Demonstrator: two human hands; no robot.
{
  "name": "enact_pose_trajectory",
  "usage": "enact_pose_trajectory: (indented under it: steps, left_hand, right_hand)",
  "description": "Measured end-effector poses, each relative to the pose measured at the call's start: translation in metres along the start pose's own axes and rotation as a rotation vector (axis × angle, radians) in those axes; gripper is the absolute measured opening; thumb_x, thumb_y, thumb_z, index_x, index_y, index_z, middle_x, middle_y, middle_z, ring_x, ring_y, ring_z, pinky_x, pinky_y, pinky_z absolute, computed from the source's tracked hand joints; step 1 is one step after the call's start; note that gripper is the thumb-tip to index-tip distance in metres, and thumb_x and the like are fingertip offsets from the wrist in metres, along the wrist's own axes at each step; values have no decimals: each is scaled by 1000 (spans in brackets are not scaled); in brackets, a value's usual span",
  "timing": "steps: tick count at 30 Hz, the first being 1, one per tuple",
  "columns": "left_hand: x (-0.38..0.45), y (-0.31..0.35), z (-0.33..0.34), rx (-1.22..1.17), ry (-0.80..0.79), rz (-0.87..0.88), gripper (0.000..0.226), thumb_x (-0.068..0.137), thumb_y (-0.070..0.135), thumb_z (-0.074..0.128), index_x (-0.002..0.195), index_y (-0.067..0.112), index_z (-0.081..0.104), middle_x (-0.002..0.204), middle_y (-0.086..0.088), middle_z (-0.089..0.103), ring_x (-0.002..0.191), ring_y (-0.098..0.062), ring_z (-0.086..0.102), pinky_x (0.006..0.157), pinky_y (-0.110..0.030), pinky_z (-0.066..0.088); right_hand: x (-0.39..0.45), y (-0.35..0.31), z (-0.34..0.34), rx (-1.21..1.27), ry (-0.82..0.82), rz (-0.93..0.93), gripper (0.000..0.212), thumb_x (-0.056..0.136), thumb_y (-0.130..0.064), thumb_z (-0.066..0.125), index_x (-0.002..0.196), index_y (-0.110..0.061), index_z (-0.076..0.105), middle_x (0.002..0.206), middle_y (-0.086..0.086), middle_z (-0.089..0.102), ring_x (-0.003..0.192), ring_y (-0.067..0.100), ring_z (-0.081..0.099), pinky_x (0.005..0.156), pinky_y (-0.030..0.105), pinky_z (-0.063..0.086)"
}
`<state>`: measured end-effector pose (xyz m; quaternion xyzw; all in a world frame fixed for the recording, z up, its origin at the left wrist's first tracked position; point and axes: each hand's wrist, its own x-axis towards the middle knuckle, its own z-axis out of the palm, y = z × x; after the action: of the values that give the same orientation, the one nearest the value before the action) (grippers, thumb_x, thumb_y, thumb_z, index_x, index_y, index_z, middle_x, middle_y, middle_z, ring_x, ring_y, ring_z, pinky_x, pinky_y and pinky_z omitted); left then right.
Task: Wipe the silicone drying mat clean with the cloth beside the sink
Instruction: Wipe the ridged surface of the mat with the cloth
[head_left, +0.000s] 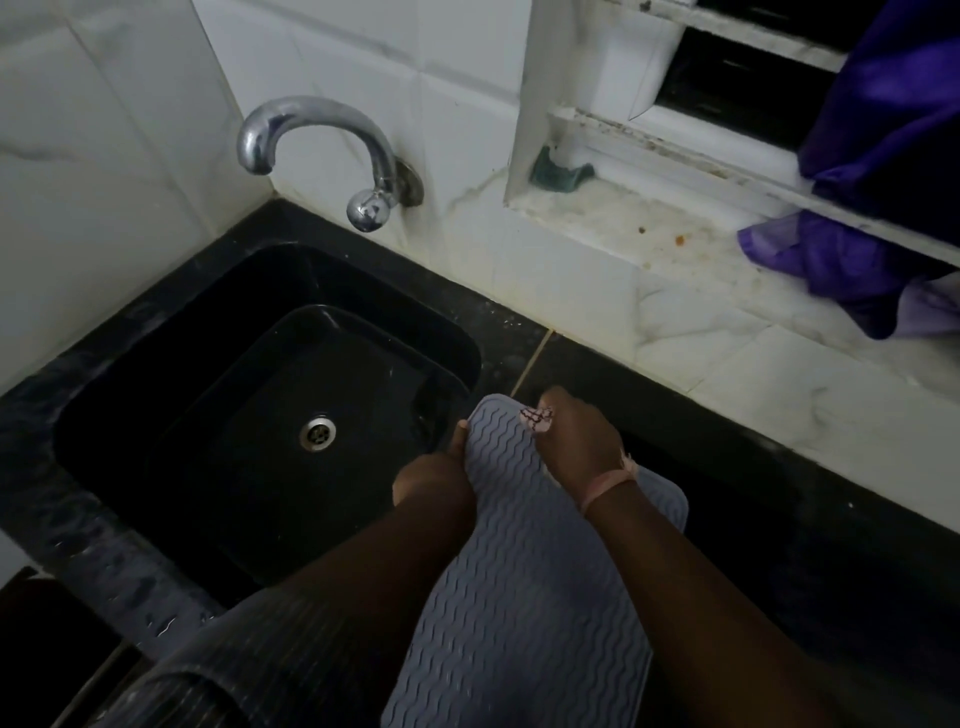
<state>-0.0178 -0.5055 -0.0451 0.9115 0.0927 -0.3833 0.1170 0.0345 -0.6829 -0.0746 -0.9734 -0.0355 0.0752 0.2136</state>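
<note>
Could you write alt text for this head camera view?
Two bare hands work a grey wavy-ribbed silicone mat beside a black sink: the left hand grips its edge, the right hand presses a small patterned cloth on it.

A chrome tap juts from the white tiled wall over a black sink with a steel drain in its floor. On the stained window ledge sits a small teal object (too blurred to tell what). Purple fabric hangs over the ledge's right end.
</note>
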Motion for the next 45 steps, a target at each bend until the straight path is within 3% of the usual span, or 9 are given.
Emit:
enact_pose_trajectory:
  steps: [7,11,15,18,21,29,35,41,45]
  left_hand:
    - [-1,7,-6,61,18,-16,120,82,23,81,159,36,-10,130,-15,60,113,-28,63,77,-41,51]
    - [4,29,-14,100,161,9,69,89,29,73,149,21,40,118,-9,63,105,-25,64,72,-39,49]
    - [7,48,-11,57,266,171,79,88,37,74,152,19,33,145,-10,47,128,-31,51,94,-43,48]
    - [11,51,1,58,225,162,81,84,36,79,152,21,38,155,-8,33,137,-33,39,102,-46,47]
    - [15,51,5,138,217,123,82,86,34,78,155,21,35,158,-8,25,139,-34,34,103,-46,48]
    - [17,66,2,204,189,55,119,70,34,91,159,8,17,160,-12,18,140,-37,33,104,-51,50]
    - [25,57,6,74,221,95,110,66,32,91,153,9,28,149,-14,35,132,-37,44,98,-51,53]
    - [15,53,5,52,225,110,111,68,31,91,154,10,25,151,-13,33,137,-36,40,100,-48,51]
    - [3,39,13,96,303,205,93,80,38,82,153,13,31,152,-11,36,137,-33,41,101,-44,50]
  right_hand:
    - [-25,31,-8,-12,56,153,21,99,-38,59,88,-20,53,76,-7,54,68,12,53,52,26,32]
    - [-16,18,-14,113,97,140,33,100,-49,54,87,-18,56,76,-4,57,72,17,56,60,28,38]
    - [8,-9,3,94,146,-42,23,97,-47,57,86,-26,59,86,-3,63,81,18,60,66,31,42]
    - [16,-19,26,-10,75,-196,15,98,-38,55,103,-28,67,105,-2,67,98,24,60,83,38,49]
    - [11,-19,28,-27,82,-230,21,99,-27,55,116,-22,68,117,4,66,103,29,54,85,44,50]
    - [-26,6,6,-183,39,-173,24,94,-31,62,114,-17,66,109,9,66,104,34,56,79,44,50]
    - [-64,41,-10,-287,20,-66,27,88,-13,60,115,-14,65,109,12,65,100,34,57,72,39,45]
    - [-88,62,-29,-299,-21,164,26,94,-19,57,119,-17,60,113,6,62,108,28,56,71,35,44]
    - [-92,66,-31,-162,18,279,28,90,-20,60,118,-17,60,114,7,63,107,28,57,74,35,51]
